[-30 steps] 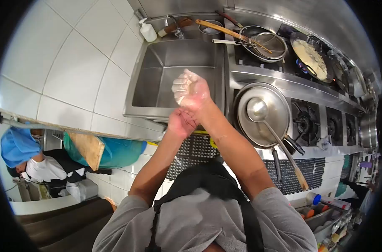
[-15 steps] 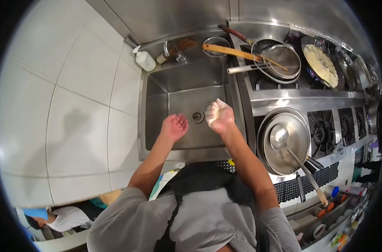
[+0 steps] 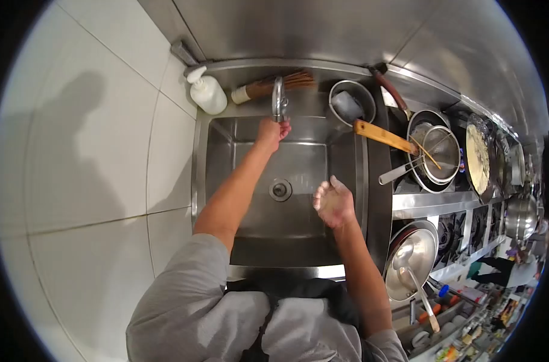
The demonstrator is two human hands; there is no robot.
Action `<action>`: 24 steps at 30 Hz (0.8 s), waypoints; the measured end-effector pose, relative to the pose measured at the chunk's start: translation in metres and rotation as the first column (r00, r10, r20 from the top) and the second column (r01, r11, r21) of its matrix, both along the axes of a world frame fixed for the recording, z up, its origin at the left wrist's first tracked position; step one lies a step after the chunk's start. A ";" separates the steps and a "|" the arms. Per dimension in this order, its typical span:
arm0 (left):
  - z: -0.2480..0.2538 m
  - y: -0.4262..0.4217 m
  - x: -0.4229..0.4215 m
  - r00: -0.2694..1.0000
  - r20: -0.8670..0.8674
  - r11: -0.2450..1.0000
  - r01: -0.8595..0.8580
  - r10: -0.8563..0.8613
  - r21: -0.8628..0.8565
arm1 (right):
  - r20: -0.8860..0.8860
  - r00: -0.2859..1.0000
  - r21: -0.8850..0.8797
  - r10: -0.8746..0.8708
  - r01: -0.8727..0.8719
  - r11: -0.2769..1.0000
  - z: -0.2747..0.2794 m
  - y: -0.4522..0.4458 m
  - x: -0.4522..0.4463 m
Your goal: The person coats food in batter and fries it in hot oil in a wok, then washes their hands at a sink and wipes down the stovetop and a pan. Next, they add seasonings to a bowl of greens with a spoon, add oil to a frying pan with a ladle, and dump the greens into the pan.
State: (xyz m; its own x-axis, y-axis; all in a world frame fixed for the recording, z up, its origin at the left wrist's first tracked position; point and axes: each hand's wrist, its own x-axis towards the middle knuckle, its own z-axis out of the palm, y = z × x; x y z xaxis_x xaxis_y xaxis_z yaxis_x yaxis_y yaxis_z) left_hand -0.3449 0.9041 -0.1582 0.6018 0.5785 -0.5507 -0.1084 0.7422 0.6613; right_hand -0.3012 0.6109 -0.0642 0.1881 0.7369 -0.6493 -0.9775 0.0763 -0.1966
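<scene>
- Hands apart in the head view: left hand point(image 3: 273, 133) reaches to the tap point(image 3: 279, 99) at the sink's far edge; right hand point(image 3: 335, 202) is open, palm up, fingers slightly curled, over the right side of the sink point(image 3: 304, 220).
- Left fingers are partly hidden by the spout, so whether they grip or only touch it cannot be told.
- Pale residue marks the right palm and fingers, so that hand is not clean; no running water can be made out.
- Sink area: one tap, one basin, one drain point(image 3: 280, 189) between the hands and lower than both.
- Far ledge, left to right: one pump bottle point(image 3: 209, 95), one brush of thin sticks point(image 3: 262, 90) lying behind the tap, one pot point(image 3: 371, 108) with a pale object inside.
- Right, on the stove: one wooden paddle point(image 3: 383, 136) reaching toward a sieve point(image 3: 441, 155), and one pan of pale food point(image 3: 478, 158) farther right.
- Near right: one ladle point(image 3: 402, 258) resting in a wide pan point(image 3: 428, 244); the stacked pans under it overlap too much to count.
</scene>
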 end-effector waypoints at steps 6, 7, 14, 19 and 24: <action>0.031 0.038 -0.003 0.991 0.130 0.932 0.010 0.039 -0.362 | 0.407 0.848 -0.251 0.338 -0.252 0.935 -0.004 0.080 0.003; 0.034 0.044 0.000 0.988 0.148 0.916 0.031 0.032 -0.401 | 0.465 0.802 -0.263 0.375 -0.279 0.924 -0.001 0.102 0.004; 0.049 0.059 -0.012 0.978 0.203 0.881 0.140 -0.051 -0.452 | 0.658 0.536 -0.386 0.528 -0.362 0.848 -0.033 0.186 0.011; 0.036 0.051 -0.039 0.991 -0.131 0.995 0.053 -0.042 0.080 | 0.700 -0.623 -0.673 0.349 -0.412 0.614 -0.077 0.194 0.029; 0.004 -0.002 -0.085 0.871 -0.233 0.890 -0.371 0.433 0.266 | 0.337 -0.938 -0.852 -0.077 -0.339 0.399 -0.110 0.225 0.044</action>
State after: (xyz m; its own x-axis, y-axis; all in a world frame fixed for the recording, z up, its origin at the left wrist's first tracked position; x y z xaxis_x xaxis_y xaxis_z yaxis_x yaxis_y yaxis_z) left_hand -0.4299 0.9022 -0.1543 0.1315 0.8550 -0.5017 -0.1567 0.5177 0.8411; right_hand -0.2573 0.8363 -0.1742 -0.3811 0.8730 -0.3044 0.9051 0.2850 -0.3157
